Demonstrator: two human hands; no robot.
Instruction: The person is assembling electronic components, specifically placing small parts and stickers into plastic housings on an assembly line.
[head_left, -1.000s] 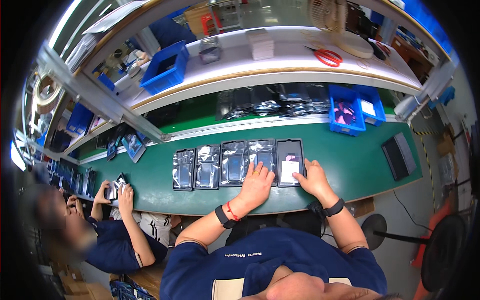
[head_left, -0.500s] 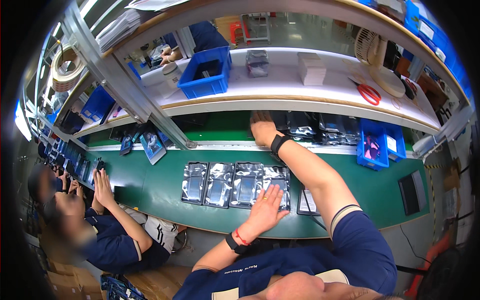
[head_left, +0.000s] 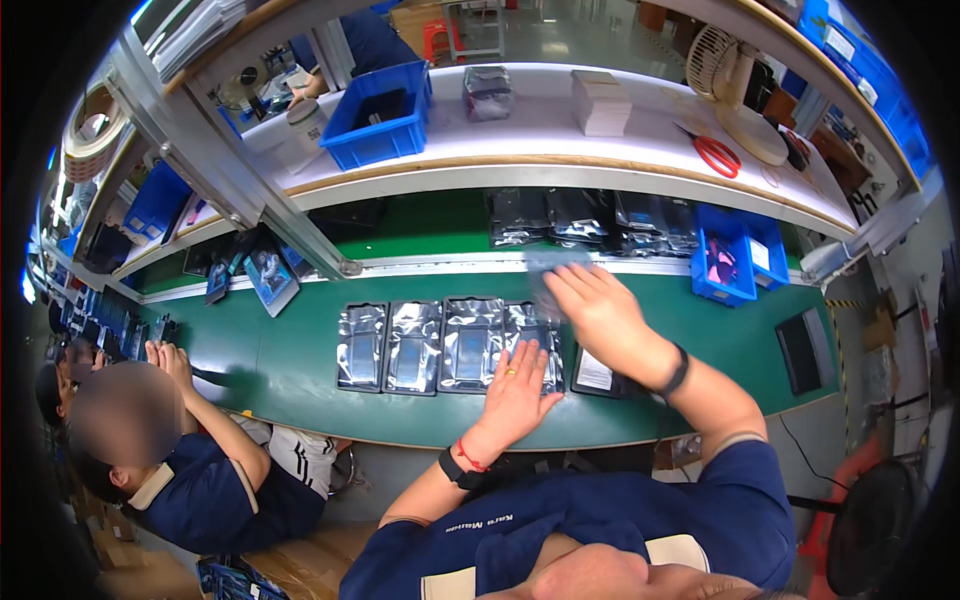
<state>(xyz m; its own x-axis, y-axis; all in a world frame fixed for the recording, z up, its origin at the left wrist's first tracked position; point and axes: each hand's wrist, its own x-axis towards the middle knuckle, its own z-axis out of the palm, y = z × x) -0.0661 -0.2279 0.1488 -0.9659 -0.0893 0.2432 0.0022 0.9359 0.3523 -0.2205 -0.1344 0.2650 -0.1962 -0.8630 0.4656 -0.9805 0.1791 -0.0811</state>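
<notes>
A row of several shiny packets, dark flat devices in clear-fronted plastic bags (head_left: pixel 412 348), lies on the green worktable (head_left: pixel 290 370). My left hand (head_left: pixel 515 395) rests flat on the rightmost bagged device (head_left: pixel 530 322), fingers stretched out. Above and to the right of it, my right hand (head_left: pixel 605 315) grips a translucent plastic bag (head_left: pixel 543 272), smeared by motion; whether anything is inside cannot be made out. More bagged devices (head_left: pixel 580 217) lie in piles under the shelf. Partly beneath my right forearm is a dark flat item with a white label (head_left: pixel 594 374).
Blue bins (head_left: pixel 722 275) stand at the back right, near a dark tablet-like device (head_left: pixel 803 352). The shelf (head_left: pixel 480 165) overhangs the table's back, carrying a blue bin (head_left: pixel 380 130), red-handled scissors (head_left: pixel 716 155) and a fan (head_left: pixel 735 80). A co-worker (head_left: pixel 190 450) sits at the left.
My right hand has come back from the piles under the shelf toward me, bringing a plastic bag. My left hand stays on the rightmost bagged device. The view has shifted slightly.
</notes>
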